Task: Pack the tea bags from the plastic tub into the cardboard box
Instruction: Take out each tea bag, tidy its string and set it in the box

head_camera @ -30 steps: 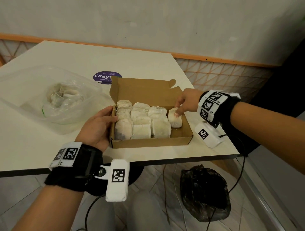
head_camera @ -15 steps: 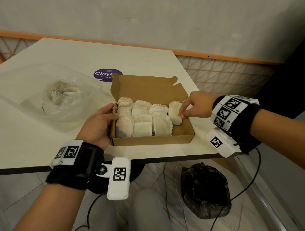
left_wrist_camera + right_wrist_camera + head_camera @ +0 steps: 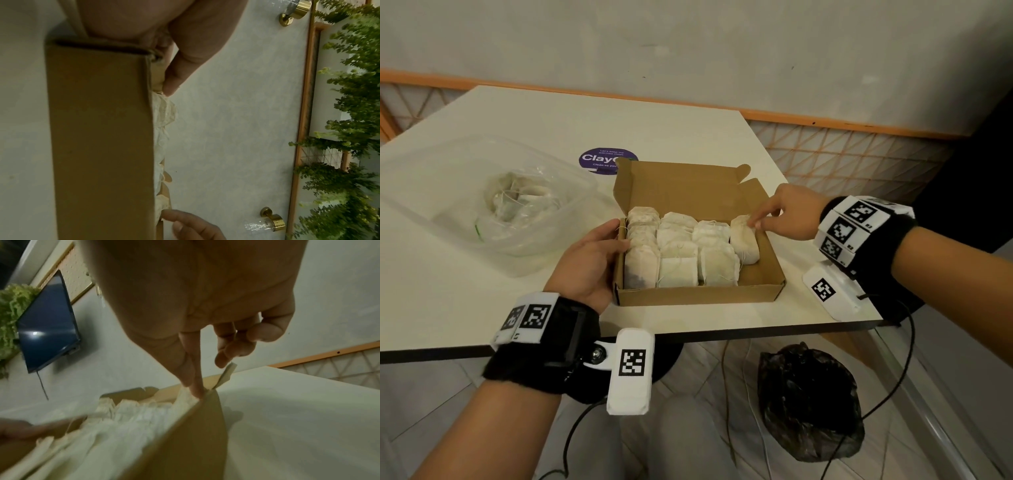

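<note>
Tea bags point(image 3: 524, 202) in plastic tub point(image 3: 448, 164) — blurred, uncountable

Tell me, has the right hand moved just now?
Yes. The right hand has drawn back rightward over the right wall of the cardboard box, fingertips still on the rightmost tea bag.
</note>
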A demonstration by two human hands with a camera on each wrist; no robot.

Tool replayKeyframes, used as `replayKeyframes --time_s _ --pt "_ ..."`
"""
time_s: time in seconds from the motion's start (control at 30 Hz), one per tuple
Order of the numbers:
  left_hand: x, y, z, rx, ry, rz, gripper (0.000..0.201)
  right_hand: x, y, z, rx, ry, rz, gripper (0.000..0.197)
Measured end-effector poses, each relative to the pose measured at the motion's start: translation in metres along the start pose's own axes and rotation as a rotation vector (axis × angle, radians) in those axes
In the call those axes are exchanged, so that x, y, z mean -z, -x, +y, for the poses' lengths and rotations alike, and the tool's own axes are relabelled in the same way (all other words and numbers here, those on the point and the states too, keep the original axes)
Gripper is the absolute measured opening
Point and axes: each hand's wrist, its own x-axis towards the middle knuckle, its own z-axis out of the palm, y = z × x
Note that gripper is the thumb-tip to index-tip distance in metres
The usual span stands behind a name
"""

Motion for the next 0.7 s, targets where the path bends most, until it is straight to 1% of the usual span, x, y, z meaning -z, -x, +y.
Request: replayKeyframes --time_s 0.1,0.17,0.2,0.27,0.3,0.37,0.4,0.43,0.47,0.53,0.6,0.63,0.7 --pt "-0.004 0.006 0.004 -0.037 -0.046 0.1 0.044 0.014 0.01 -0.003 -0.039 -0.1 0.102 0.021" --pt "-0.006 0.015 0.009 -0.112 -0.208 0.192 0.044 0.02 0.02 -0.011 -0.032 -0.197 0.18 0.019" --pt "-0.007 0.019 0.014 -0.137 -0.302 0.206 0.045 0.02 0.026 -0.018 -0.002 -0.25 0.19 0.017" --pt "-0.007 0.028 0.028 -0.151 -0.437 0.165 0.042 0.02 0.036 -0.039 0.071 -0.329 0.145 0.015" --pt "-0.006 0.033 0.037 -0.155 -0.5 0.132 0.037 0.02 0.038 -0.052 0.102 -0.355 0.103 0.014" --pt "-0.005 0.041 0.058 -0.191 -0.604 0.083 0.02 0.018 0.036 -0.08 0.158 -0.393 0.031 0.011" --pt "-0.004 0.043 0.069 -0.222 -0.623 0.069 0.011 0.017 0.034 -0.094 0.189 -0.396 0.012 0.01" --pt "-0.002 0.044 0.08 -0.254 -0.638 0.071 0.007 0.015 0.03 -0.108 0.22 -0.393 0.001 0.01" --pt "0.002 0.044 0.091 -0.286 -0.647 0.092 0.009 0.011 0.025 -0.122 0.254 -0.39 -0.007 0.012" --pt "0.013 0.038 0.11 -0.339 -0.635 0.18 0.01 0.001 0.016 -0.151 0.315 -0.394 -0.015 0.013" --pt "0.029 0.028 0.128 -0.388 -0.619 0.316 0.01 -0.011 0.006 -0.179 0.38 -0.409 0.0 0.017" --pt "0.038 0.021 0.135 -0.396 -0.616 0.389 0.015 -0.016 0.002 -0.192 0.409 -0.407 0.013 0.02" --pt "0.055 0.009 0.146 -0.339 -0.637 0.478 0.029 -0.024 -0.007 -0.215 0.454 -0.402 0.068 0.025"
